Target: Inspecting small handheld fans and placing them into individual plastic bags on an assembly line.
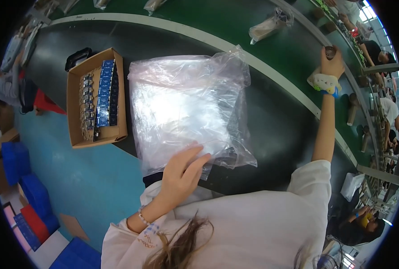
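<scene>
My left hand (pixel 181 172) lies on the near edge of a large clear plastic bag (pixel 181 107), its fingers stretched out over the film. The bag is flat and shiny, and what is inside is hard to make out. Far to the right, my right arm reaches over the green conveyor belt (pixel 298 58). There my right hand (pixel 333 65) curls its fingers round a small round brownish object (pixel 330 52) whose kind I cannot tell. A plush wristband with a pale toy face (pixel 325 83) sits on that wrist.
Left of the bag stands an open cardboard box (pixel 71 112) holding blue circuit boards (pixel 105 94). A black handle-like piece (pixel 77 58) lies behind it. Bagged parts (pixel 269 29) ride on the belt. Blue bins (pixel 33 193) stand at the lower left. Other people work along the right side.
</scene>
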Action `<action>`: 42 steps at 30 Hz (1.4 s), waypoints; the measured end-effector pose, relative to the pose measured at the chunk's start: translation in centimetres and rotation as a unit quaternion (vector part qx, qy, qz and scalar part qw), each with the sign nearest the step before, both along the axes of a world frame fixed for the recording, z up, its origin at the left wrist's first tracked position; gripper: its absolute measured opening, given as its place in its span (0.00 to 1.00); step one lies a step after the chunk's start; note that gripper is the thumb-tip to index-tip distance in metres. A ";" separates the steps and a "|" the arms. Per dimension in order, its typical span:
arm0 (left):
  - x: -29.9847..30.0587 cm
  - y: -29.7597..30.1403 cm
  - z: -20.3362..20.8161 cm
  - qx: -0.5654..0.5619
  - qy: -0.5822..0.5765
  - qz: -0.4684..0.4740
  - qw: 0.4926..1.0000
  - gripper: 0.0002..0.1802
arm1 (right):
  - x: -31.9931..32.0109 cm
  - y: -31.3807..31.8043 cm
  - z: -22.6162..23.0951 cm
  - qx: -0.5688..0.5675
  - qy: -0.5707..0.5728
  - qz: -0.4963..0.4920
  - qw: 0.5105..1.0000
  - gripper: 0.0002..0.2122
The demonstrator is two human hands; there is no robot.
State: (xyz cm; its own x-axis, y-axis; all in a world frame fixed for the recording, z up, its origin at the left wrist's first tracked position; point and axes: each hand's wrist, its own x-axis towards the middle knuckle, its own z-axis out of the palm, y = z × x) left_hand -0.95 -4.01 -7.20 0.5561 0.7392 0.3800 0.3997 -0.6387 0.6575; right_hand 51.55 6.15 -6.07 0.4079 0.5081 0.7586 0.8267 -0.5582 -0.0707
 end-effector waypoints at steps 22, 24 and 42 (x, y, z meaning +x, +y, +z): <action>0.7 -0.8 -0.2 0.059 0.025 0.044 0.997 0.18 | -17.3 -2.5 7.2 -0.086 -0.266 -0.013 0.960 0.16; -0.6 -0.8 -0.6 0.065 0.040 0.055 0.996 0.18 | -17.6 -2.8 7.5 -0.124 -0.236 -0.004 0.964 0.17; -1.2 0.1 0.1 0.130 -0.081 -0.082 0.985 0.06 | -21.9 -11.5 9.9 -0.257 0.104 0.296 0.914 0.29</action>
